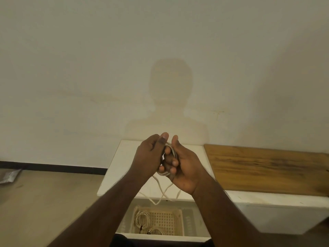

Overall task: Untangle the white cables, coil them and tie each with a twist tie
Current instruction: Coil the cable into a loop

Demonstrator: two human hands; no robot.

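- Left hand [148, 154] and right hand [183, 168], fingers curled, together grip a coiled white cable [171, 151] above the white table's [115, 168] near edge.
- Its loose end [160, 189] dangles over a beige plastic lattice basket [170, 221] holding two tied coils [142, 219].

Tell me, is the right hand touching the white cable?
Touching. The head view shows the right hand with its fingers curled round the coiled white cable.
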